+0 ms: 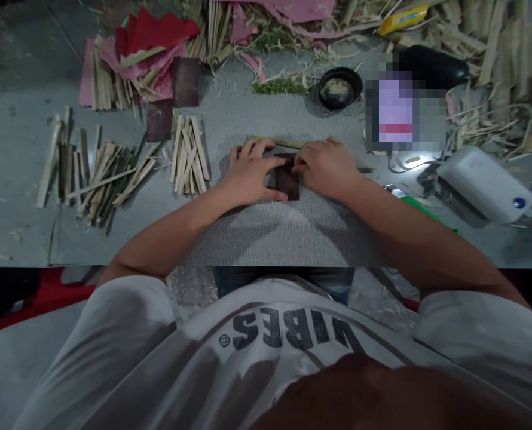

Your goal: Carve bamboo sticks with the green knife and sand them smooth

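Observation:
A small dark brown sheet (287, 182) lies on the grey table (293, 233) right in front of me. My left hand (250, 175) rests on its left edge, fingers curled down, thumb pressing on the sheet. From the right, my right hand (324, 167) covers the sheet's upper right part, its fingers bent and pinching the edge. A thin bamboo strip (278, 142) lies just behind both hands.
Heaps of split bamboo sticks (98, 173) and a smaller bundle (189, 156) lie at left. Red and pink paper (152, 42) and two dark sheets (186, 80) sit behind. A black bowl (339, 88), a white box (485, 182) and bamboo scraps (494, 71) fill the right.

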Demonstrator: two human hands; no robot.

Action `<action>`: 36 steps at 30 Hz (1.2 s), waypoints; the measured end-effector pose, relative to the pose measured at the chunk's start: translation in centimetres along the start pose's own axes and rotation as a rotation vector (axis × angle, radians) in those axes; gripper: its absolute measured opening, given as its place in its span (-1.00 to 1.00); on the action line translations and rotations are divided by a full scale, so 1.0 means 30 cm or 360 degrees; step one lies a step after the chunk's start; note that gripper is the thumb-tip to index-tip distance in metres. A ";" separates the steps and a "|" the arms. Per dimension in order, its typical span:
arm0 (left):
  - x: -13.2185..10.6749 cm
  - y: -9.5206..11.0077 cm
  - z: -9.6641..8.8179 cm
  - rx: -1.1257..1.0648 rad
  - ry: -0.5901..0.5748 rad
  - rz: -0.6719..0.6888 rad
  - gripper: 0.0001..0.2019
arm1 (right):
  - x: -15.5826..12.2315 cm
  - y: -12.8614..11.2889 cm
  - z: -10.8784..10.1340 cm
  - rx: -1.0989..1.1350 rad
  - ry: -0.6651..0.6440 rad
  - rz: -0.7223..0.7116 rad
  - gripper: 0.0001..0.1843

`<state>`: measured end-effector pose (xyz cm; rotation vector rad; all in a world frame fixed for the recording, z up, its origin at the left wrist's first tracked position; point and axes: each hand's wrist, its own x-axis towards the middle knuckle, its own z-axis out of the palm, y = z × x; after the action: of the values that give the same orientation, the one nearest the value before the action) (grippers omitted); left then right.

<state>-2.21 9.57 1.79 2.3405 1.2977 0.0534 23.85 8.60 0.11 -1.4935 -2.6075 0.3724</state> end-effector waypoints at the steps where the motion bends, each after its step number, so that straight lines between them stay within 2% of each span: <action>1: 0.000 0.001 0.000 0.0003 0.0005 -0.0001 -0.11 | 0.001 -0.001 0.002 -0.0016 -0.0010 -0.0038 -0.80; 5: -0.002 0.006 0.000 -0.0009 0.0007 -0.0003 -0.12 | -0.004 -0.037 0.019 -0.0036 -0.0099 -0.0248 -0.78; 11: -0.004 0.013 -0.006 0.0008 0.0004 -0.0022 -0.12 | 0.007 -0.009 0.008 -0.0134 0.0037 -0.0006 -0.74; 16: -0.003 0.011 -0.002 0.0004 0.0009 -0.0016 -0.12 | 0.001 -0.043 0.011 -0.0045 -0.0100 -0.0229 -0.76; 18: -0.003 0.011 -0.001 0.0010 0.0009 -0.0020 -0.14 | 0.000 -0.048 0.011 -0.0040 -0.0096 -0.0220 -0.77; 23: -0.001 0.007 -0.001 0.0018 0.0013 -0.0022 -0.09 | 0.015 -0.002 0.001 -0.0033 -0.0001 -0.0012 -0.78; 29: -0.002 -0.002 0.003 -0.0001 0.0019 0.0006 -0.14 | -0.001 -0.068 0.008 -0.0123 -0.0120 -0.0221 -0.71; 31: -0.001 -0.002 0.006 0.0015 0.0039 -0.0002 -0.13 | 0.000 -0.065 0.000 -0.0189 -0.0103 -0.0146 -0.70; 34: 0.001 -0.003 0.009 0.0010 0.0040 -0.0004 -0.11 | 0.011 -0.019 -0.013 -0.0201 -0.0024 0.0028 -0.71; 36: 0.001 -0.001 0.007 -0.0007 0.0028 0.0003 -0.10 | 0.016 0.004 -0.014 -0.0189 -0.0007 0.0046 -0.72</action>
<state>-2.17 9.53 1.59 2.3429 1.3025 0.0774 23.80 9.15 0.45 -1.5688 -2.6571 0.2270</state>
